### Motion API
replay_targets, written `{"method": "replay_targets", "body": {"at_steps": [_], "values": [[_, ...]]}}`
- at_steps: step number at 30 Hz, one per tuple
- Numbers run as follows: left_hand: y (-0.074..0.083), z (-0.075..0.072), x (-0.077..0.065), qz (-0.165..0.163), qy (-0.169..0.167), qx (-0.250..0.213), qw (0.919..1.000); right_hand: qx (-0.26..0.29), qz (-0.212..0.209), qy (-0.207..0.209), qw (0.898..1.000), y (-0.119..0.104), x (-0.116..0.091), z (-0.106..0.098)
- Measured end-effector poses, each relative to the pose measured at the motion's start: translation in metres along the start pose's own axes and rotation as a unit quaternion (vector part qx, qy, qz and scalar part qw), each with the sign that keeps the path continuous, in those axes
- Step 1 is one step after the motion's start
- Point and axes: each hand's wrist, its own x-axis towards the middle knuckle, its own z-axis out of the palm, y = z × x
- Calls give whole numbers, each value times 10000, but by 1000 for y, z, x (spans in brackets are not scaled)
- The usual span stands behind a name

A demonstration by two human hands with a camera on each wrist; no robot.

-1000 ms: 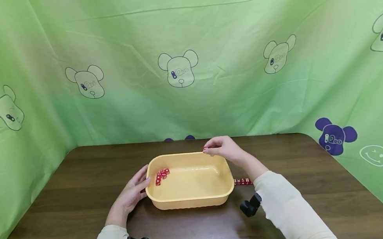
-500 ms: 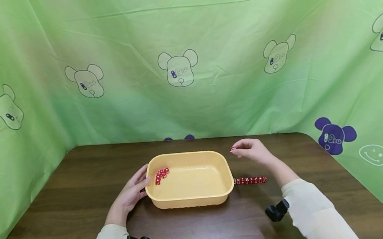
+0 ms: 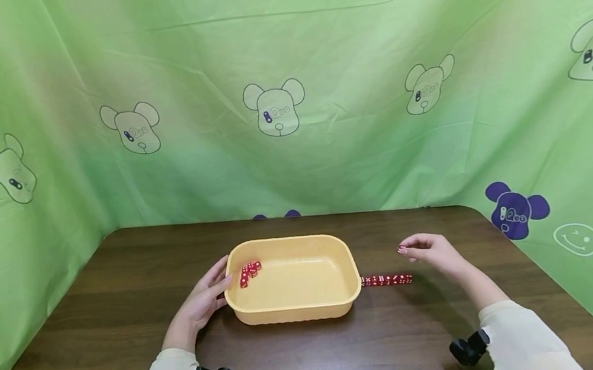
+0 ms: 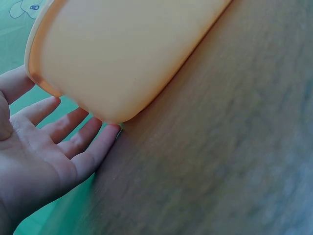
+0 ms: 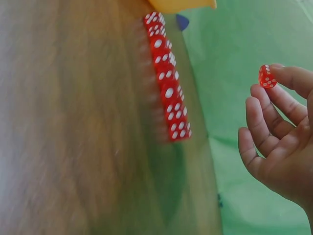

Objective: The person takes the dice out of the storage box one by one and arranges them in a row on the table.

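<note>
A red die with white dots [image 5: 267, 77] is pinched between thumb and forefinger of my right hand [image 3: 436, 254], raised over the table to the right of the yellow plastic bin [image 3: 296, 314]. The right hand's other fingers are spread and loosely bent in the right wrist view. My left hand [image 3: 202, 299] holds the bin's left end, thumb at the rim and fingers against the outer wall [image 4: 122, 73]. Inside the bin, several red dice [image 3: 250, 271] lie in a small cluster at the left. A straight row of red dice [image 3: 386, 279] extends rightward from the bin's right side.
The brown wooden table [image 3: 295, 368] carries the bin and the row of dice. A green curtain with mouse-head drawings [image 3: 269, 41] stands behind and on both sides. A black wrist camera [image 3: 469, 348] sits at each sleeve.
My right hand has moved from above the bin's far right rim to the right and nearer, still pinching the die. More of the dice row shows. The left hand and bin stay put.
</note>
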Motion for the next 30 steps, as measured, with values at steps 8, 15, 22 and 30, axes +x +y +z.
{"method": "replay_targets", "body": {"at_steps": [8,15,22,30], "values": [[-2,-1,0,-2,-1,-33,10000,-86,386,-411,9984,20,-13,-11],[-1,1,-1,-1,-17,-3,10000,-228,589,-466,9969,34,-18,-14],[-1,2,-1,-14,-23,-34,10000,-363,796,-587,9944,42,-21,-13],[0,1,0,8,-63,-25,10000,-455,650,-634,9948,43,-20,-10]]}}
